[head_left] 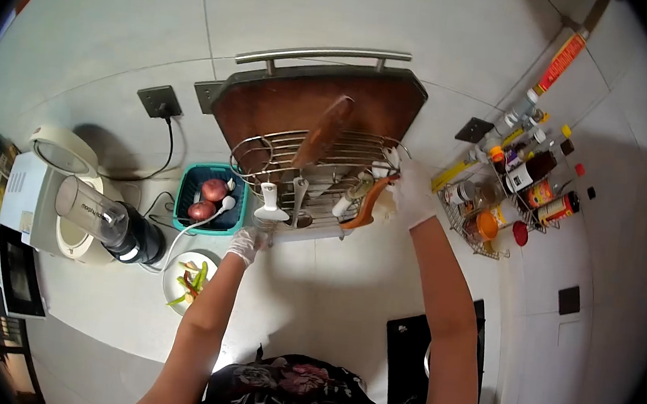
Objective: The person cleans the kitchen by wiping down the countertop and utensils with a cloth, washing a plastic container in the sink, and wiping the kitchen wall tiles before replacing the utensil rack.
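Note:
A wire rack (328, 152) stands on the counter against the wall. It holds a wooden-handled tool (322, 133), a white-handled peeler (270, 203), a metal utensil (299, 197) and an orange-brown handled tool (370, 200). My left hand (245, 244), in a thin white glove, closes on the rack's front left corner. My right hand (415, 194), gloved too, grips the rack's right end beside the orange-brown handle; its fingertips are partly hidden. A brown cutting board (271, 96) leans behind the rack.
Left of the rack sit a teal basket (178, 196) with red onions (214, 189), a plate (173, 272) of chillies, a blender (107, 220) and an open rice cooker (71, 154). A shelf of bottles and jars (507, 192) stands right. A black stove (406, 358) lies front right.

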A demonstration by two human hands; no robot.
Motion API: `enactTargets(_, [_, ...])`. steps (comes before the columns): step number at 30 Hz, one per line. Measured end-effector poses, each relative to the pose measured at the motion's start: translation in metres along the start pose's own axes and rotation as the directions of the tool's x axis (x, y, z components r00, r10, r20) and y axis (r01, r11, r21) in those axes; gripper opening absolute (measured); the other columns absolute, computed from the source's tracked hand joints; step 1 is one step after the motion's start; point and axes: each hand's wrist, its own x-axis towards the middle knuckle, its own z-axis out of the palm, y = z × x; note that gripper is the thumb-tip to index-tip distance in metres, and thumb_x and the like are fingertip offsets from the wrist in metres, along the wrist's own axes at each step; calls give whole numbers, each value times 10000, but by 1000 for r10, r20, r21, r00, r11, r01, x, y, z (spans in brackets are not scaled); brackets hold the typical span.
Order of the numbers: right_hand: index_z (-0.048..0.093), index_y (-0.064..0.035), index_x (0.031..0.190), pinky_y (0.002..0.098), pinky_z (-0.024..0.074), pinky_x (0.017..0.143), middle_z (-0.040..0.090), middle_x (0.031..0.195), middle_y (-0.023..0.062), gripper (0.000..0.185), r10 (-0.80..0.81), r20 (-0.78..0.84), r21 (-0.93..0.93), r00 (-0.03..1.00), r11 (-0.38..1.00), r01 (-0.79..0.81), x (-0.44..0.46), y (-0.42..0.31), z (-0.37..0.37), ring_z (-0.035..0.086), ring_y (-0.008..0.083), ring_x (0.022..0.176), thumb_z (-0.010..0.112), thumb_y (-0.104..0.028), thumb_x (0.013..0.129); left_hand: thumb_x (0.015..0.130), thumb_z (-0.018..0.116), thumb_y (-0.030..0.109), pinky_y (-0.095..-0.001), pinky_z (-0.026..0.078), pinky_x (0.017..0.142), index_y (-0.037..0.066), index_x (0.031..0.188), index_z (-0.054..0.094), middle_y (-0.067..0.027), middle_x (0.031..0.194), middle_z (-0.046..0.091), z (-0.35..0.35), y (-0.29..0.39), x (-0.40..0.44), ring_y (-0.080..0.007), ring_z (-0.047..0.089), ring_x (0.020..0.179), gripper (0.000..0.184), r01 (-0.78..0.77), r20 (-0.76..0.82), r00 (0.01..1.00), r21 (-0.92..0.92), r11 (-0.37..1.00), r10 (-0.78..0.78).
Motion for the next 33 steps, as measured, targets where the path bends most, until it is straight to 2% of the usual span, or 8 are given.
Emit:
enactTargets(3, [623,19,906,320,468,527,588,813,82,283,-396,237,-471,887,752,461,5,21,-28,564,182,609,566,-253,854,876,501,248,-299,459,604,98,1010,581,-72,852,591,-5,31,-16,-183,566,708,217,18,-9,1000,251,968,-16])
enactTargets(8, [594,-2,1026,322,497,686,590,850,97,208,36,203,347,979,932,-106,-72,-2,-24,586,179,814,557,-70,834,856,539,258,-298,466,635,98,1067,560,-74,915,591,18,25,-18,-178,571,760,265,-41,2,999,64,997,41])
enactTargets(10, [560,-3,1014,325,503,675,592,886,102,195,65,207,323,976,937,-131,-91,-5,-35,596,198,816,533,-42,825,848,554,261,-297,469,647,99,1090,552,-74,940,591,31,24,-27,-176,572,781,292,-91,13,996,-131,987,93])
enactTargets(13, [581,-65,1009,347,495,735,622,934,36,217,-375,347,-556,860,656,510,-97,24,-98,592,190,906,461,-141,844,836,577,267,-296,473,665,99,1124,539,-75,978,591,62,25,-52,-173,575,812,336,-103,81,983,-487,868,162])
enactTargets(17, [478,-154,1185,362,512,687,582,1015,81,354,80,-193,-22,978,996,-86,-112,41,-175,586,235,865,533,-313,873,820,607,274,-295,478,690,100,1170,522,-77,1028,591,117,31,-96,-169,578,854,400,43,256,937,-758,650,237])
enactTargets(25, [535,-130,896,361,450,435,556,691,89,276,-16,-269,4,963,1000,18,-75,95,-416,504,224,541,438,-387,913,788,561,103,-299,467,715,65,1090,588,-92,902,615,188,115,-155,-187,577,816,306,310,532,842,-614,726,91])
enactTargets(29, [533,-134,852,369,432,484,523,714,37,294,-17,-449,137,894,987,87,-104,72,-414,493,207,585,464,-414,914,735,578,77,-331,474,794,65,1073,590,-122,934,595,233,114,-161,-258,588,861,338,-283,470,757,-390,876,454])
enactTargets(33, [552,-122,969,273,431,571,542,843,-3,287,-30,-365,-105,930,994,-9,-139,57,-432,482,134,681,486,-396,917,828,520,210,-321,472,779,125,1175,547,-97,975,590,175,148,-182,-238,579,871,359,-649,689,586,84,756,427])
